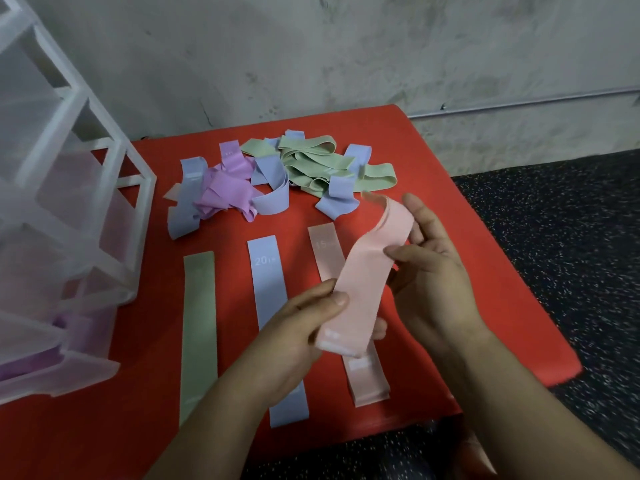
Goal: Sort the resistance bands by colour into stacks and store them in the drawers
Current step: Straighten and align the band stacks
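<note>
Left hand [301, 327] at 6 o'clock pinched the near end of a pink band [367, 271], thumb on top, fingers under it. Right hand [433, 268] at 4 o'clock gripped the same band further up, thumb across its face, fingers behind; far end flopped free toward 1 o'clock. Band was held in the air over the red counter [450, 150], above the pink stack [369, 382]. Three flat rows on the counter, side by side, long axis running 12 to 6: green band [199, 323] at 7 o'clock, blue band [266, 271] marked "20" in the middle, pink stack at its 3 o'clock, marked "15". Unsorted pile [270, 178] at 12 o'clock: blue, purple and green loops tangled. Translucent drawer unit [69, 202] stood at 9 o'clock on the counter; bottom drawer was out, purple bands [34, 362] inside. Speckled dark floor [554, 237] at 3 o'clock, grey wall [346, 46] behind
</note>
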